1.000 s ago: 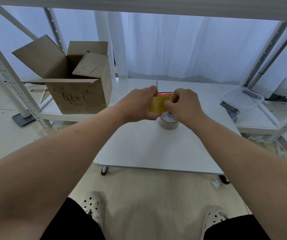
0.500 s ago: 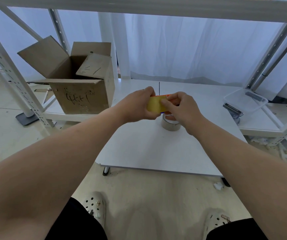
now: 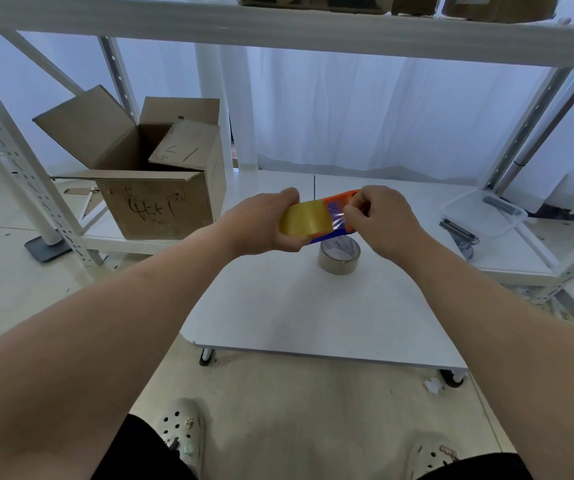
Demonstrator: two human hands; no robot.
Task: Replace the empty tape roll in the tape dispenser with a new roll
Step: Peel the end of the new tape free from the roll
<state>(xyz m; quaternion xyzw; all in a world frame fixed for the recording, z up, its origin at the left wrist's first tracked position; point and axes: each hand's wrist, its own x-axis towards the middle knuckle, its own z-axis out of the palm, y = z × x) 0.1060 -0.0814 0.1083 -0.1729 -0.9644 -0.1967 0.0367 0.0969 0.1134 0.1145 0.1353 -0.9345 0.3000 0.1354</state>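
I hold an orange and blue tape dispenser [image 3: 339,201] in the air above the low white table [image 3: 313,306]. A yellowish tape roll [image 3: 304,218] sits in the dispenser, and my left hand [image 3: 261,223] grips that roll end. My right hand [image 3: 382,220] pinches a shiny strip of tape [image 3: 336,221] at the orange end of the dispenser. Below my hands a nearly bare tape roll [image 3: 339,254] with a cardboard core stands flat on the table.
An open cardboard box [image 3: 153,181] stands on the low shelf at the left. A clear plastic tray [image 3: 483,213] lies on the shelf at the right. White metal shelf posts [image 3: 18,161] rise on both sides, a shelf beam [image 3: 278,32] runs overhead.
My hands have drawn apart. The right hand has slid right along the dispenser, so the blue body and a shiny stretch of tape now show.
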